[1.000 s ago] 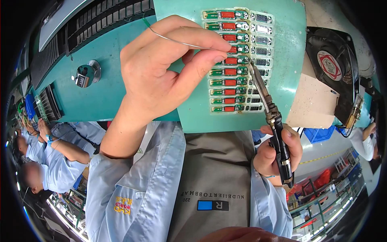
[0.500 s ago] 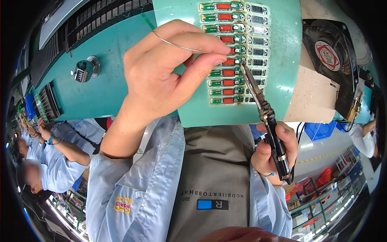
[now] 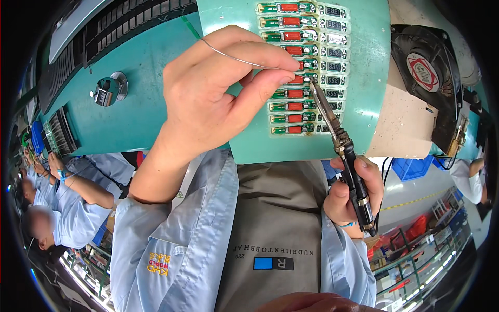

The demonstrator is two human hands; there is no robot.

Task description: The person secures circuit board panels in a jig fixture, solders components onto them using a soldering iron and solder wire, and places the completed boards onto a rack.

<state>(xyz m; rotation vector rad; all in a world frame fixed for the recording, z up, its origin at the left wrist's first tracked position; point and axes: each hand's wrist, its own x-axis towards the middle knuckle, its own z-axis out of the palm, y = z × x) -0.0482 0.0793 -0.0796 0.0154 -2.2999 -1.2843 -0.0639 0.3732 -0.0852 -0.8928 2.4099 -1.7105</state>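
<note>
My left hand (image 3: 213, 88) pinches a thin silvery solder wire (image 3: 228, 55) between thumb and forefinger, over the left part of a panel of small boards. The wire arcs back across the knuckles. My right hand (image 3: 358, 190) grips a soldering iron (image 3: 340, 140) by its black handle, with the metal tip on or just above the right end of a green circuit board (image 3: 307, 79). Each board in the stacked rows carries a red block (image 3: 294, 106), with a small dark digit display (image 3: 333, 66) beside it. The fingertips partly cover the middle rows.
A black fan (image 3: 421, 73) stands at the right of the green mat (image 3: 364, 104). To the left sits a chrome tally counter (image 3: 106, 92). Black slotted racks (image 3: 130, 23) line the far left. Co-workers (image 3: 78, 203) sit at the left; another person's arm shows at far right.
Almost nothing differs. My left hand has shifted very slightly to the right with the wire, and the iron's tip stays at the same board.
</note>
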